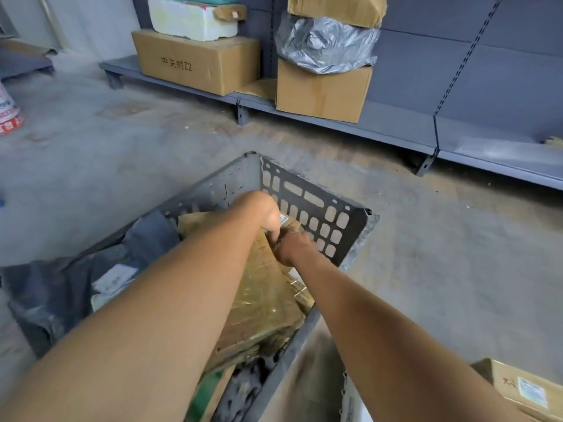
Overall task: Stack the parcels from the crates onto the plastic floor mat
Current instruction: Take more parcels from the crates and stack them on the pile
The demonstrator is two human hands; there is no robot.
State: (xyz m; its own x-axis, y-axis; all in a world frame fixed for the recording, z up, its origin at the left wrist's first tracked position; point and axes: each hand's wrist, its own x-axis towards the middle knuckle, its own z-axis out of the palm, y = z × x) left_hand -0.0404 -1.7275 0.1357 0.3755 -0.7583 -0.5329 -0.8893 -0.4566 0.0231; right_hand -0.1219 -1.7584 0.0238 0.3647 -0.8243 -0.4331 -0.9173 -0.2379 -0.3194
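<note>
A grey perforated plastic crate (307, 190) stands on the floor in front of me, filled with parcels. On top lies a long brown cardboard parcel wrapped in clear tape (265, 293). My left hand (265, 213) curls its fingers over the parcel's far end. My right hand (294, 246) grips the same end from the right side, just below the left. Dark grey poly-bag parcels (61, 287) with white labels fill the crate's left side. A green packet (207, 391) shows at the near end. No floor mat is in view.
Low grey shelving (396, 129) runs along the back wall, carrying cardboard boxes (195, 60), a foam box (192, 21) and a silver-wrapped bundle (326, 44). A labelled cardboard box (524, 388) sits at the lower right. A red and white bucket (9, 114) stands far left. Bare concrete floor lies right of the crate.
</note>
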